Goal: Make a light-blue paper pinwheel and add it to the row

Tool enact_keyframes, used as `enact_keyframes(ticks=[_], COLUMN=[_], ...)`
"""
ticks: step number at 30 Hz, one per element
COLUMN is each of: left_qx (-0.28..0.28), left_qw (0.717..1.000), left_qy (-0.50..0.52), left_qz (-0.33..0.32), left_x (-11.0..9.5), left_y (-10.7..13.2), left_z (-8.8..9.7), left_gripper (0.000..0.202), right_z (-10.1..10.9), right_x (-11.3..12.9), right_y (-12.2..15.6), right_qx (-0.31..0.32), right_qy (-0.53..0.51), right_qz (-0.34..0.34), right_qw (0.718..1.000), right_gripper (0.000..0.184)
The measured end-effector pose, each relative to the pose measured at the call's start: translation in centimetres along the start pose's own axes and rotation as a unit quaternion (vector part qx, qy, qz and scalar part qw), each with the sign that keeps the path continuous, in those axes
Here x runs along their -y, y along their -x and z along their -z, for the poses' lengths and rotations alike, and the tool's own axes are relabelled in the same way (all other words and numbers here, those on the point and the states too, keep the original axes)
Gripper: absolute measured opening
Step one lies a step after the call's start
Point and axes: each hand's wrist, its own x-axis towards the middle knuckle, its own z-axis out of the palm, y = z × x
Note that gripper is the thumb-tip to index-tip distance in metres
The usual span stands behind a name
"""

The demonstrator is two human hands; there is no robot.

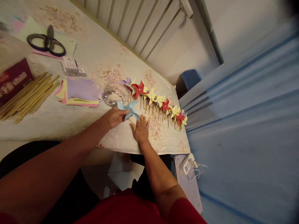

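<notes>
My left hand (116, 117) is closed on a light blue paper pinwheel (130, 108), pinching it between thumb and fingers. A thin stick runs from the pinwheel toward my right hand (141, 129). That hand lies palm down on the tablecloth with its fingers stretched out, and its thumb is close to the stick; I cannot tell if they touch. Just beyond the blue pinwheel sits a clear round container (114, 94) of small shiny metal pieces. Finished-looking pinwheels in red (139, 89), yellow (175, 111) and purple lie in a row to the right, sticks toward me.
Notched paper squares (80, 90) are stacked left of the container. Farther left are a bundle of thin sticks (35, 96), a dark red box (15, 81), small white boxes (73, 67) and scissors (48, 42) on paper. A power strip (187, 164) lies below the table's right edge, near a blue curtain (243, 124).
</notes>
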Motion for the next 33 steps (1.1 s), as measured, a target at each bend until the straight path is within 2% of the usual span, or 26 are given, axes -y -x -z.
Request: enact_keyframes(ticks=[8,12,16,18,22,25,29,31,33], left_qx=[-0.015,-0.038,-0.044,-0.039,-0.033,-0.031,-0.029,-0.028,-0.027], left_qw=[1.0,0.999,0.999,0.999,0.999,1.0,1.0,1.0,1.0], left_qy=[0.007,0.004,0.003,0.003,0.002,0.0,0.009,0.014,0.014], left_qz=[0.0,0.002,-0.002,-0.001,0.003,0.002,0.001,0.003,0.003], left_x=[-0.2,-0.3,-0.5,-0.6,-0.7,-0.7,-0.6,-0.6,-0.5], left_y=[0.1,0.2,0.2,0.3,0.3,0.2,0.1,0.0,0.0], left_z=[-0.4,-0.5,-0.6,-0.6,-0.6,-0.5,-0.5,-0.4,-0.3], left_gripper=[0.018,0.016,0.014,0.014,0.013,0.013,0.015,0.015,0.015], right_z=[0.2,-0.3,-0.1,0.6,2.0,2.4,2.4,2.2,1.9], right_x=[2.4,3.1,1.8,1.0,0.4,0.5,-0.3,-1.3,-2.3], right_y=[4.7,6.2,5.8,5.3,4.3,4.0,4.2,4.4,4.5], right_qx=[-0.008,-0.046,-0.085,-0.086,-0.039,-0.008,0.006,-0.007,-0.048], right_qy=[-0.039,-0.087,-0.123,-0.106,-0.007,0.016,-0.089,-0.175,-0.251], right_qz=[0.018,0.0,0.004,0.008,0.014,0.007,-0.05,-0.113,-0.194], right_qw=[0.999,0.995,0.989,0.991,0.999,1.0,0.995,0.978,0.947], right_gripper=[0.068,0.049,0.031,0.022,0.018,0.017,0.013,0.012,0.013])
